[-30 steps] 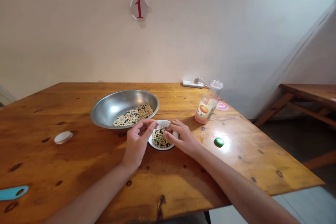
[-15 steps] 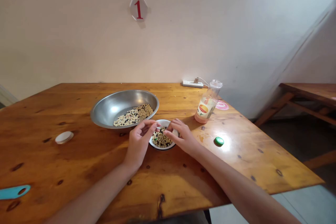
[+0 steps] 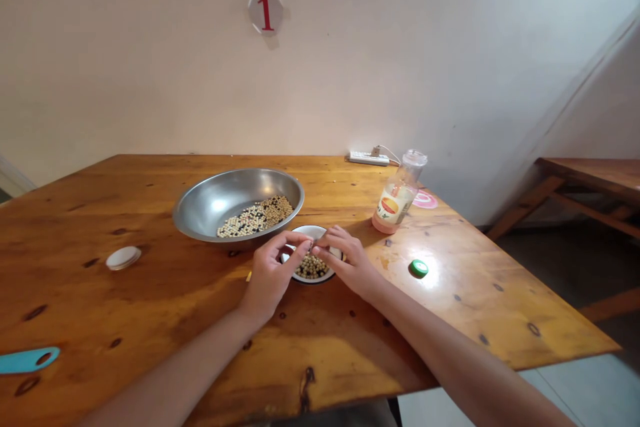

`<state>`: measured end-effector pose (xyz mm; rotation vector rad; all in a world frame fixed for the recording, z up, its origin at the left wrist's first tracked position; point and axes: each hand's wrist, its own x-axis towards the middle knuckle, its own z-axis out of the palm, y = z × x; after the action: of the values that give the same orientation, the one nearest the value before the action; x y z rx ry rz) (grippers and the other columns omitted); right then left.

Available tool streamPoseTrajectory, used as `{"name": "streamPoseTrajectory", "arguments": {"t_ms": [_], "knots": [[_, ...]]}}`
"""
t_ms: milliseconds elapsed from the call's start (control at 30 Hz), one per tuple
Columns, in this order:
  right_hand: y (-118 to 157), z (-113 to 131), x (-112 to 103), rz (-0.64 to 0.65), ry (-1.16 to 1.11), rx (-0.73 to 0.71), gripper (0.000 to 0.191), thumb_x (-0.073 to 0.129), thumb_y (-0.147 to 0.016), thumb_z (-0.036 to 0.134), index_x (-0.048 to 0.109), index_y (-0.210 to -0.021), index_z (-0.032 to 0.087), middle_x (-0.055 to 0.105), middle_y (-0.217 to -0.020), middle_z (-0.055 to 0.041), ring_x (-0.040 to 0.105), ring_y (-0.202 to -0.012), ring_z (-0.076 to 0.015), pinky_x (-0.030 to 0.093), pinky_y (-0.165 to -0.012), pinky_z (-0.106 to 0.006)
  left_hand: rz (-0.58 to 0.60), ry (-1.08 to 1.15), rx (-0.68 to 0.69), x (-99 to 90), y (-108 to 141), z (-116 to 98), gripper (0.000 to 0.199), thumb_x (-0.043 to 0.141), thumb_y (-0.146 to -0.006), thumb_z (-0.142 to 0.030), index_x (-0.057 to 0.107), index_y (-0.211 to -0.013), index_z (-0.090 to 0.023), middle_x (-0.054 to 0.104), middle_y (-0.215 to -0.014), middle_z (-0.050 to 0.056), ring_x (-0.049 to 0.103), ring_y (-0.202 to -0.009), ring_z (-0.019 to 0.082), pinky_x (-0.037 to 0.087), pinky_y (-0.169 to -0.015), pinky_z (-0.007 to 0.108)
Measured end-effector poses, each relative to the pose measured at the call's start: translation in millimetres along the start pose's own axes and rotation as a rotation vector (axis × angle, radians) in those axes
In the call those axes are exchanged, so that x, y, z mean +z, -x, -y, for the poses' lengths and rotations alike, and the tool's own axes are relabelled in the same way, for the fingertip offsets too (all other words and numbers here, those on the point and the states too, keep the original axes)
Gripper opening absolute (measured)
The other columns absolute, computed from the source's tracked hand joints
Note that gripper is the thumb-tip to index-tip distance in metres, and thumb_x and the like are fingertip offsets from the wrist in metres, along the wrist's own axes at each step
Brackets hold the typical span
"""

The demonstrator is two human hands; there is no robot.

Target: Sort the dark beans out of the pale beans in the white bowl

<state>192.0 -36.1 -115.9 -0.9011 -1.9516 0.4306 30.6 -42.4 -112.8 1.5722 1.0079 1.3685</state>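
Note:
Both hands meet above a small white bowl with a dark rim. Small round beads or beans, cream and black, lie in it. The thumb and forefinger of my left hand are pinched together over the bowl's left side. My right hand also pinches, its fingertips almost touching the left ones. Whatever lies between the fingertips is too small to name. Behind the left hand, a large steel basin holds more of the same cream and black pieces.
To the right stand a glass bottle with pinkish contents and a green cap. A white power strip lies near the wall. White discs and a turquoise handle are on the left of the wooden table.
My left hand has shifted slightly right, closer to the right fingertips, covering more of the bowl's left side. A small yellow piece now shows beside the left hand. My right hand has barely moved.

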Motion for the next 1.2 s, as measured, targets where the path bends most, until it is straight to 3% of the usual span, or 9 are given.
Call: {"name": "streamPoseTrajectory", "arguments": {"t_ms": [233, 600, 833, 1200], "knots": [[2.0, 7.2, -5.9, 0.042, -0.169, 0.105, 0.036, 0.051, -0.088, 0.044, 0.063, -0.064, 0.019, 0.059, -0.065, -0.0015, 0.051, -0.071, -0.0156, 0.041, -0.071, -0.03, 0.089, 0.125, 0.012, -0.6, -0.5, -3.8, 0.01, 0.065, -0.077, -0.027, 0.066, -0.079, -0.017, 0.065, -0.075, 0.0, 0.059, -0.073, 0.014, 0.045, -0.07, 0.022], [0.1, 9.8, -5.5, 0.02, -0.253, 0.11, 0.038, 0.053, -0.086, 0.046, 0.066, -0.062, 0.019, 0.058, -0.069, -0.0035, 0.053, -0.075, -0.0167, 0.043, -0.075, -0.031, 0.035, 0.288, -0.107, 2.4, -2.0, -11.0, 0.006, 0.069, -0.072, -0.023, 0.067, -0.072, -0.018, 0.065, -0.07, -0.003, 0.057, -0.069, 0.01, 0.044, -0.069, 0.019], [-2.1, 12.6, -6.8, 0.084, -0.433, 0.165, 0.032, 0.055, -0.086, 0.042, 0.065, -0.066, 0.019, 0.065, -0.068, -0.002, 0.058, -0.076, -0.0168, 0.044, -0.078, -0.031, -0.033, 0.359, -0.142, 2.4, -2.5, -14.3, 0.004, 0.071, -0.07, -0.021, 0.068, -0.072, -0.018, 0.065, -0.069, -0.003, 0.055, -0.069, 0.011, 0.043, -0.068, 0.02], [-2.9, 13.5, -8.8, 0.114, -0.522, 0.209, 0.029, 0.057, -0.084, 0.04, 0.064, -0.066, 0.018, 0.064, -0.066, -0.0011, 0.059, -0.072, -0.0154, 0.046, -0.073, -0.029, -0.08, 0.408, -0.127, -0.1, -4.6, -18.7, 0.005, 0.071, -0.068, -0.021, 0.068, -0.07, -0.018, 0.064, -0.07, -0.003, 0.055, -0.071, 0.01, 0.042, -0.072, 0.02]]}}
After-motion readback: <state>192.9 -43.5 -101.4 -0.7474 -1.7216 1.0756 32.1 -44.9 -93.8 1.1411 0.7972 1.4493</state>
